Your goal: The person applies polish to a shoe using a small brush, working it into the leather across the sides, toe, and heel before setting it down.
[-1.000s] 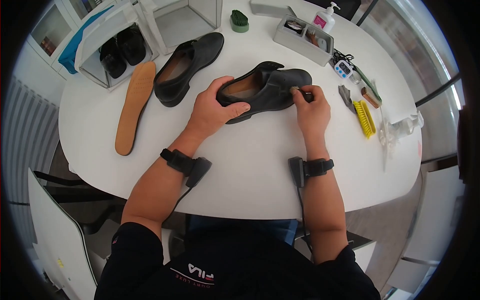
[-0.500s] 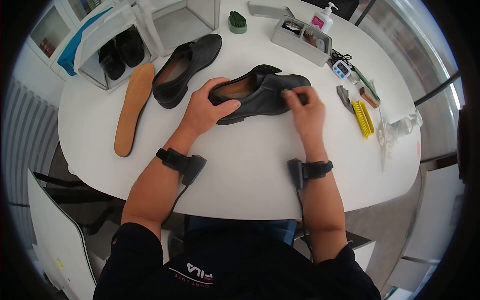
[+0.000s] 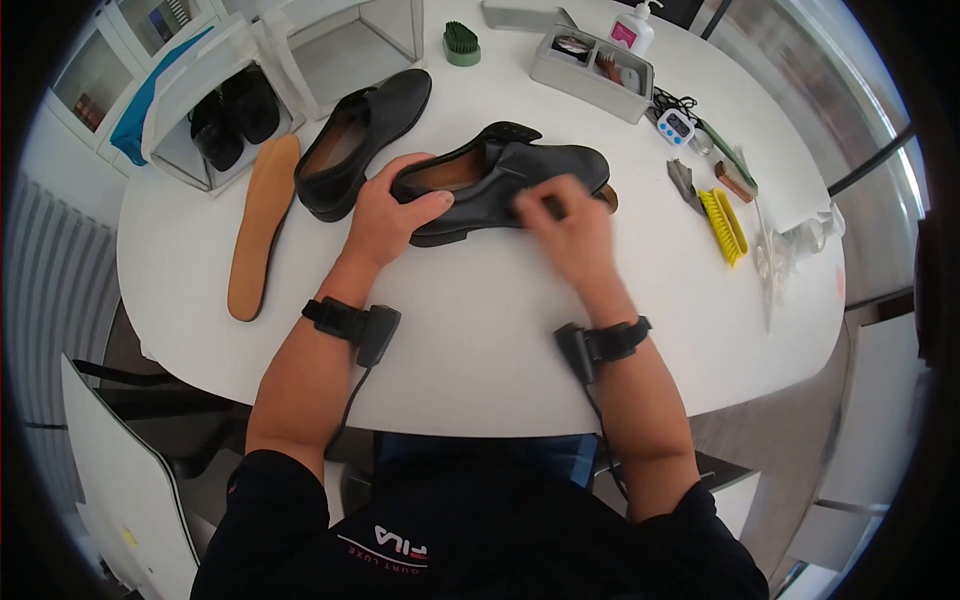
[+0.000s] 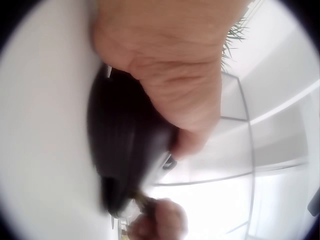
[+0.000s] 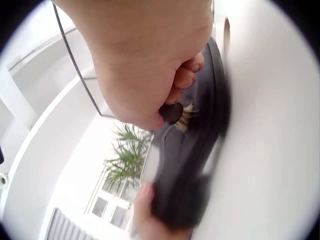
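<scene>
A black leather shoe point(image 3: 480, 205) lies sole down, heel to the left, in the head view. The left hand point(image 3: 382, 222) grips its heel end, thumb over the near side. The right hand point(image 3: 575, 235), blurred, is at the shoe's near side. In the right wrist view the right hand point(image 5: 145, 75) pinches a small dark-handled brush point(image 5: 171, 113), its pale bristles against the shoe's upper point(image 5: 172, 155). In the left wrist view the shoe point(image 4: 120, 130) is dark and blurred below the left hand point(image 4: 170, 70).
Another black shoe point(image 3: 365, 140) and a tan insole point(image 3: 262, 230) lie left. Behind stand a box with dark shoes point(image 3: 235, 115), a green brush point(image 3: 461, 45) and a grey organizer point(image 3: 590, 80). Rightward are a timer point(image 3: 675, 127) and yellow brush point(image 3: 724, 228). Something brown and round point(image 3: 609, 198) sits by the toe.
The right hand has moved left along the shoe, from near the toe towards the middle. The shoe and left hand have shifted slightly left. The brown round thing by the toe has come into view.
</scene>
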The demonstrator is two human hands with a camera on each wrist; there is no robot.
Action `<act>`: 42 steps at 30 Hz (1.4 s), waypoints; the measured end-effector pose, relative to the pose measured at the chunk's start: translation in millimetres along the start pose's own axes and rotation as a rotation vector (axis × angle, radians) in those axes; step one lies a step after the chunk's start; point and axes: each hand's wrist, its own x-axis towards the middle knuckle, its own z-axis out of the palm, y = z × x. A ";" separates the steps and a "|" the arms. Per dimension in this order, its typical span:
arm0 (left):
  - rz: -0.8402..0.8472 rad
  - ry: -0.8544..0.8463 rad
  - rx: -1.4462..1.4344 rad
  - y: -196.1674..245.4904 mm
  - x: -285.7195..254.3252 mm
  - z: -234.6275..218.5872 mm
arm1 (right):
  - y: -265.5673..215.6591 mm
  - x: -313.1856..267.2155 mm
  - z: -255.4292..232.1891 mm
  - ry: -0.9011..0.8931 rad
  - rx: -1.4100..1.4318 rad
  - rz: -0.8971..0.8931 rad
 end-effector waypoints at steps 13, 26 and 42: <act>-0.028 -0.048 0.009 3.8 1.6 -5.2 | 10.3 7.9 -19.0 0.094 -0.143 -0.024; 0.026 -0.066 0.057 -0.9 3.9 -12.3 | 32.2 18.9 -47.4 0.303 -0.450 0.266; -0.011 -0.099 0.041 0.8 4.4 -14.1 | 32.3 22.5 -59.3 0.133 -0.559 0.339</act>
